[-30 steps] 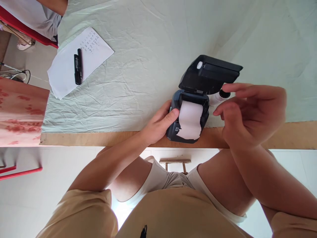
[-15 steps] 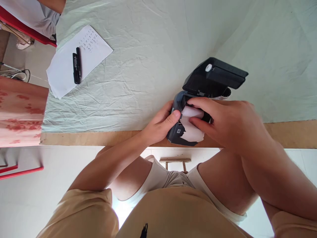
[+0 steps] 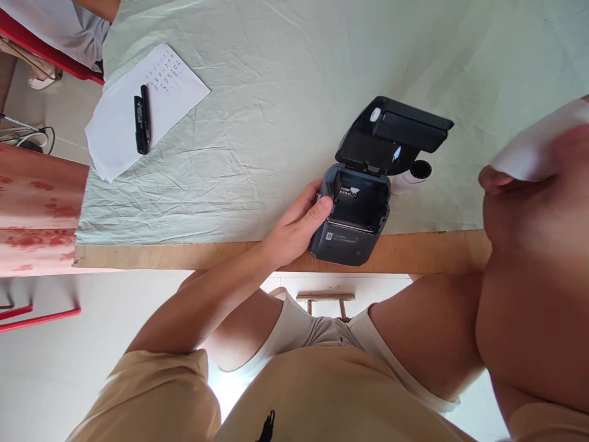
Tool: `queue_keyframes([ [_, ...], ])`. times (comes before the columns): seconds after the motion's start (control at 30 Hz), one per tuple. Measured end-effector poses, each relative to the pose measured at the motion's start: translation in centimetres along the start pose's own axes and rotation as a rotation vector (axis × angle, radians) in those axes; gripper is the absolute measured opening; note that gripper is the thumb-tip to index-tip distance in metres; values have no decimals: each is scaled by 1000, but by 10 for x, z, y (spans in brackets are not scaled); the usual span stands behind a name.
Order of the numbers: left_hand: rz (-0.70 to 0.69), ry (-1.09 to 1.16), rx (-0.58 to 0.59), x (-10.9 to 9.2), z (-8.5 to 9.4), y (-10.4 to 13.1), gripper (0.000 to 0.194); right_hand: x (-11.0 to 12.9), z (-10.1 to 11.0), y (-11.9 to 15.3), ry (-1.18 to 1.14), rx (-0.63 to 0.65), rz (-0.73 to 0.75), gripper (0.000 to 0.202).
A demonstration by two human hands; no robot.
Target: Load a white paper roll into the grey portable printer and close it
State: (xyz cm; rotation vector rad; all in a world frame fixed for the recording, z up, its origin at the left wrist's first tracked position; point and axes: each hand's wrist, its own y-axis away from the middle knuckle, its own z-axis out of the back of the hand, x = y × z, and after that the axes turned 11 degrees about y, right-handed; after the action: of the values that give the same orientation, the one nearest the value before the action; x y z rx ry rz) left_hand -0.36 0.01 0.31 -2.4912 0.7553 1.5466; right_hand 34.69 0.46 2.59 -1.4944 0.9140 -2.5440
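A dark portable label printer (image 3: 345,242) lies at the table's front edge with its lid (image 3: 400,132) swung up and its paper compartment bare inside. My left hand (image 3: 306,224) is closed around the printer's left side, thumb on top. At the right edge of the view, my right hand (image 3: 534,202), partly cut off and blurred, grips a white paper roll (image 3: 524,144) well apart from the printer. Behind the printer, a second small white roll with a black core (image 3: 409,178) rests on the cloth, partly covered by the lid.
Written-on paper sheets (image 3: 115,129) lie at the left of the pale green tablecloth (image 3: 276,92), with two black pens (image 3: 142,120) on them. The wooden table edge (image 3: 184,255) runs in front of me. Another person's arm (image 3: 101,7) shows at the upper left.
My right hand has lifted the white paper roll out of the printer and carried it to the far right. The left hand still holds the printer, which has barely shifted.
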Motion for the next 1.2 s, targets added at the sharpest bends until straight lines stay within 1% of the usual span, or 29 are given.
queue_keyframes([
  [0.03, 4, 0, 2, 1, 1, 0, 76, -7, -3, 0, 24, -93, -10, 39],
  [0.07, 5, 2, 5, 1, 1, -1, 76, -13, -5, 1, 127, -108, -41, 32],
  [0.1, 4, 4, 9, 1, 2, -1, 77, -18, -6, 2, 235, -80, -60, 27],
  [0.2, 0, 3, 16, 1, 0, -1, 76, -29, -3, 6, 562, 104, -57, 25],
  [0.23, -1, -1, 14, 0, 0, -1, 76, -33, -1, 7, 629, 151, -44, 29],
  [0.27, -1, -5, 11, 0, -1, -1, 75, -37, 1, 7, 679, 187, -43, 38],
  [0.37, 9, -4, 17, -1, -1, 0, 75, -44, 8, 7, 776, 282, -86, 79],
  [0.43, 11, -1, 24, -1, 0, 0, 77, -41, 11, 9, 798, 286, -39, 97],
  [0.47, 8, 0, 25, 0, 0, 0, 77, -37, 11, 10, 797, 261, 20, 100],
  [0.5, 3, 1, 25, 0, 1, 0, 76, -31, 10, 13, 788, 213, 91, 97],
  [0.53, 0, 3, 24, 1, 1, -1, 76, -24, 7, 17, 779, 150, 161, 87],
  [0.6, -5, 9, 24, 2, 1, -1, 75, -8, -4, 27, 789, 27, 268, 58],
  [0.63, -6, 11, 25, 2, 1, -1, 75, 0, -11, 32, 810, 0, 295, 46],
  [0.67, -8, 11, 23, 2, 1, -1, 74, 7, -19, 37, 841, -1, 307, 42],
  [0.73, -12, 11, 20, 3, 2, -1, 72, 16, -32, 43, 840, 93, 269, 47],
  [0.8, -11, 17, 25, 3, 2, -1, 71, 19, -39, 43, 788, 243, 215, 51],
  [0.87, -10, 27, 33, 3, 3, -1, 70, 18, -37, 39, 715, 365, 185, 49],
  [0.93, -11, 26, 35, 2, 3, 0, 70, 17, -31, 37, 641, 442, 191, 45],
  [1.03, -4, 8, 28, 1, 1, 0, 72, 17, -26, 37, 581, 477, 223, 44],
  [1.2, 6, -9, -3, -3, -3, -1, 79, 18, -32, 42, 566, 425, 233, 35],
])
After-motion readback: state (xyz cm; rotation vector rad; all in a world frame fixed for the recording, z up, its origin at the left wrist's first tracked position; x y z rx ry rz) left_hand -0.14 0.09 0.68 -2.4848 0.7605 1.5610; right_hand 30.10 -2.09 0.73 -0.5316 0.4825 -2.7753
